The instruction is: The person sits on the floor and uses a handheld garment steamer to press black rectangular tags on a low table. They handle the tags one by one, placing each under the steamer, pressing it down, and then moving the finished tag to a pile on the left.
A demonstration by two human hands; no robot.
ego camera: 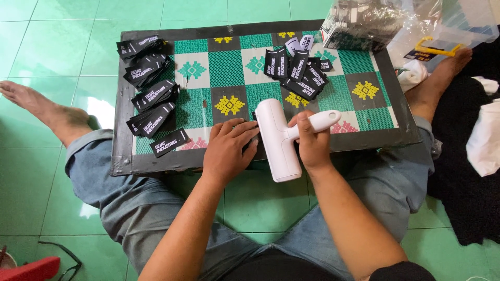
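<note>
My right hand (311, 141) grips the handle of a white lint roller (278, 139), whose drum rests across the near edge of a low table (119, 156) covered in a green, white and yellow patterned mat. My left hand (227, 149) lies flat beside the roller, fingers pressing a small black label that is mostly hidden beneath them. A loose heap of black fabric labels (299, 70) lies at the far middle of the table. Neater stacks of black labels (151, 83) run down the table's left side, with a single label (170, 142) nearest my left hand.
A clear plastic bag of more labels (359, 23) sits at the table's far right corner. Black cloth (469, 182) and white cloth (487, 138) lie on the green tiled floor to the right. My legs in jeans flank the table. A red object (31, 269) lies at bottom left.
</note>
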